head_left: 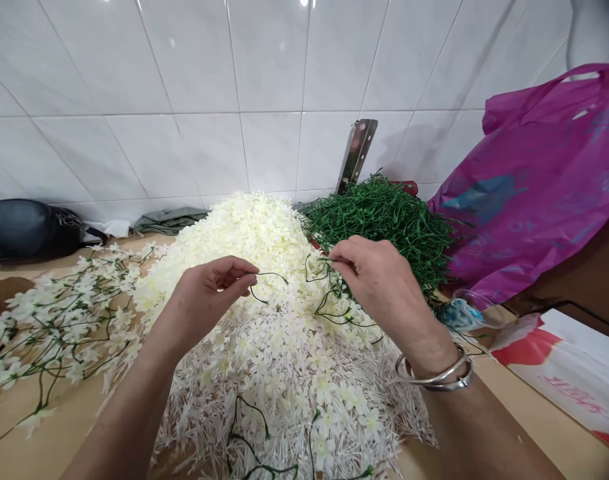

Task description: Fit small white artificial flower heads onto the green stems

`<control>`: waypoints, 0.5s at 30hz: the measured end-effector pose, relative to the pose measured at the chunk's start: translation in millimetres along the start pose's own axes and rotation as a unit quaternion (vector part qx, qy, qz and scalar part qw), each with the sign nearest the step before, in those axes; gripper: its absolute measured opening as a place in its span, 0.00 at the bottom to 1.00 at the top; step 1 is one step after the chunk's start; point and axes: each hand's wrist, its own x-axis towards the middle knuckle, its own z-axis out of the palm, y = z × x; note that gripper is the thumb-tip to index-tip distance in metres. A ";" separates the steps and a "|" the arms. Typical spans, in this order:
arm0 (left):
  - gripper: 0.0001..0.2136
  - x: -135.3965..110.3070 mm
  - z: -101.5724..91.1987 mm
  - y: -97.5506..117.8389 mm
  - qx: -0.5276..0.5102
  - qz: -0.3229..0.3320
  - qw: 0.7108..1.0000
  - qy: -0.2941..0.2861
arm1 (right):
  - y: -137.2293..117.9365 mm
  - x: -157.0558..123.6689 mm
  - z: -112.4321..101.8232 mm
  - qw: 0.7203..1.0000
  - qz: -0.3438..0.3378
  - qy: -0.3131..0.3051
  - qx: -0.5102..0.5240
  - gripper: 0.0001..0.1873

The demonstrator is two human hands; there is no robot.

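Note:
Between thumb and forefinger, my left hand (217,287) pinches a thin green artificial stem (273,274) whose ends branch out to the right. My right hand (371,270), with bangles at the wrist, has its fingertips pressed together on another green stem (311,272) at the edge of the green pile. Below and behind both hands spreads a heap of white artificial flowers (254,227). Thin white stamen-like pieces (209,407) lie in front. Loose green stems (249,440) rest on top of these, near me. The green stem pile (384,227) stands behind my right hand.
Assembled flower sprays (74,320) lie on the left of the table (84,447). A black bag (29,230) sits at the back left. A purple bag (539,180), a clear cup (471,310) and a red-and-white box (569,373) are at right. A metal bracket (357,153) leans by the tiled wall.

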 end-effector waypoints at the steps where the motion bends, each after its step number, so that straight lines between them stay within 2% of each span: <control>1: 0.13 0.0 -1.3 0.4 -0.014 -0.006 1.000 0.000 | 4.0 0.1 -2.3 0.999 0.017 0.022 -0.018 0.08; 4: 0.13 -0.5 -2.9 3.1 -0.001 0.001 1.000 0.008 | 6.6 -1.9 -6.4 0.992 0.039 0.086 -0.089 0.13; 6: 0.13 -1.3 -3.0 4.8 0.025 0.011 0.999 0.017 | -1.5 -5.5 -2.4 0.992 0.013 0.075 -0.101 0.10; 7: 0.13 -1.6 -2.9 5.3 0.028 0.013 0.999 0.017 | -7.8 -7.8 2.5 0.995 -0.009 0.045 -0.088 0.07; 9: 0.13 -2.0 -2.8 5.6 0.001 0.010 1.000 0.008 | -22.3 -12.7 17.1 0.996 -0.042 -0.063 -0.040 0.14; 11: 0.13 -2.0 -2.7 4.8 -0.040 0.001 0.999 -0.007 | -35.1 -16.3 33.9 0.984 -0.039 -0.173 -0.020 0.15; 13: 0.13 -1.7 -2.7 2.6 -0.061 -0.012 0.998 -0.015 | -42.7 -17.3 46.5 0.979 -0.041 -0.198 -0.016 0.15; 15: 0.14 -1.1 -2.7 -0.8 -0.070 -0.023 0.997 -0.019 | -44.4 -15.9 50.3 0.978 -0.040 -0.204 -0.009 0.15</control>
